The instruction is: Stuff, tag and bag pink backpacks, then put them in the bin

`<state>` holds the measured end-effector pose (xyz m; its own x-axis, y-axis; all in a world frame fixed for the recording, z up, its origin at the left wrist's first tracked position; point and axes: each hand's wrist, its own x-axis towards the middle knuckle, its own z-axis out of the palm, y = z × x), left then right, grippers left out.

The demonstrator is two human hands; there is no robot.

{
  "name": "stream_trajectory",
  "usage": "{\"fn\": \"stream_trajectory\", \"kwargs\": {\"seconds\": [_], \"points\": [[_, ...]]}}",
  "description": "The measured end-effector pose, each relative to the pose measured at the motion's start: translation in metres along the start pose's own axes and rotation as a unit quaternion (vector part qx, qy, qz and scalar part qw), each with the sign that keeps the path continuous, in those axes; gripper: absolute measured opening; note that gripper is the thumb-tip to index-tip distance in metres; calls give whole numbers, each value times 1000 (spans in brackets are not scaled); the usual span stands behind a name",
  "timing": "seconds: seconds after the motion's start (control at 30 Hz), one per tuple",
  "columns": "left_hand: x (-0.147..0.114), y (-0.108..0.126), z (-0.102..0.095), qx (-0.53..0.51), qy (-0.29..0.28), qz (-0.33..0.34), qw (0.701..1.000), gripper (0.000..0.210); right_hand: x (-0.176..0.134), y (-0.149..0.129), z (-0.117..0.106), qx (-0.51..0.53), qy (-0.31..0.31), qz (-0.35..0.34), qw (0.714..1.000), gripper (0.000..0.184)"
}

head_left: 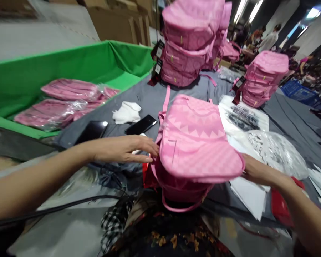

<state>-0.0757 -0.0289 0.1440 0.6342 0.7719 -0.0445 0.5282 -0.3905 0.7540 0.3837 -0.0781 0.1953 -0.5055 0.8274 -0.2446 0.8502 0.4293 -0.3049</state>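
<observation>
A pink patterned backpack [195, 135] stands on the table right in front of me, with its top flap lying over toward me. A pink loop handle hangs at its near bottom edge. My left hand [131, 148] reaches to the backpack's left side, fingers stretched out and thumb apart, the fingertips at its edge. From the other side my right hand [248, 167] comes in at the flap's right corner; the bag hides its fingers. A red piece [147, 175] shows beside the bag below my left hand.
Stacked pink backpacks [187, 46] stand behind, and another group [267, 78] at right. A green-lined bin [69, 60] holds bagged pink items. Two dark phones [141, 125], a white cloth [127, 112], plastic bags [278, 151] and a red pouch [280, 205] lie around.
</observation>
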Motion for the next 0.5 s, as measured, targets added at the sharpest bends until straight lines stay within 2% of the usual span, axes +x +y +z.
{"fn": "stream_trajectory", "kwargs": {"seconds": [0.03,0.07,0.1,0.17,0.2,0.27,0.3,0.37,0.43,0.5], "points": [[-9,-9,-1,-15,0,7,1000,42,-9,9,-5,-24,-10,5,1000,32],[-13,-21,2,-36,36,0,999,41,-14,14,-7,-48,17,24,998,32],[-13,-33,10,-52,105,-20,993,41,-13,15,-8,-62,54,44,996,32],[2,-55,36,-80,239,-47,967,44,8,-5,-1,-51,122,47,990,31],[13,-63,53,-102,266,-58,957,45,27,-24,6,-34,125,18,991,30],[36,-72,91,-126,325,-65,935,42,73,-74,22,-17,62,-56,996,29],[45,-73,109,-136,369,-73,916,41,97,-99,30,-47,33,-75,996,29],[56,-72,138,-163,422,-80,888,40,140,-138,44,-139,14,-76,987,28],[59,-69,154,-187,429,-77,880,41,169,-159,53,-218,-9,-59,974,28],[58,-66,157,-194,411,-70,888,42,184,-164,59,-261,-37,-48,963,33]]}}
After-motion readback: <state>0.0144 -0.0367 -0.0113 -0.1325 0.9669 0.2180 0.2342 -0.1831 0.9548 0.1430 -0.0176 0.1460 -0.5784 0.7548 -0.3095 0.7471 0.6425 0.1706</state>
